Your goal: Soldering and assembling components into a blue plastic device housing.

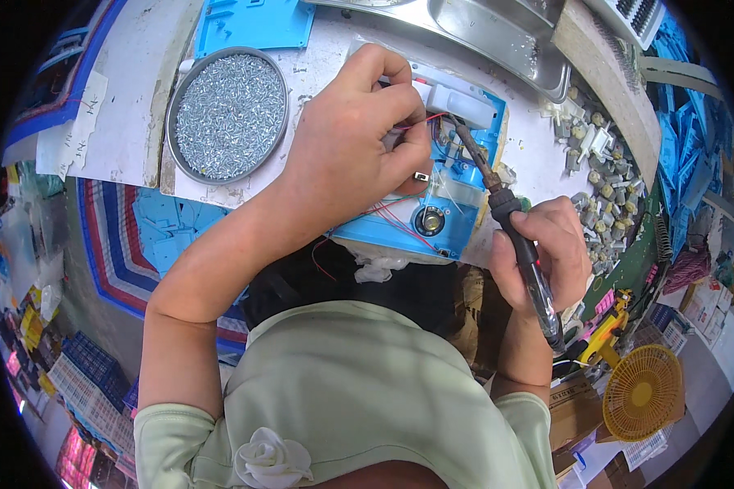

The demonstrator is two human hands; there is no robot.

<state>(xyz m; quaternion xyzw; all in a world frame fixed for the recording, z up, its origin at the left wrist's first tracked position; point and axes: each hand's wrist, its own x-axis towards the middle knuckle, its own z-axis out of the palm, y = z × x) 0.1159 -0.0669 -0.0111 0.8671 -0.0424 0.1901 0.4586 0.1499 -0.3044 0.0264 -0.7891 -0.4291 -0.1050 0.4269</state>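
A blue plastic casing (458, 238) lies on the bench before me, with wires, small electronic parts and a round speaker (430, 220) inside. My left hand (355, 134) is closed above it, with thumb and fingertips pinching a thin red wire (435, 116). Close under those fingers sits a small metal-and-black switch (421, 177); whether they touch it is hard to tell. Gripped by its black handle, a soldering iron (523, 244) is in my right hand (561, 253). Its tip points up and left, beside the red wire's end over the casing. My left hand hides part of the casing.
To the left stands a round bowl (172, 130) full of small silver screws. A metal tray (559, 77) lies at the back. Many small motor-like parts (607, 187) are heaped at right, near blue plastic pieces (683, 155). A striped bag (110, 228) hangs below the bench's left side.
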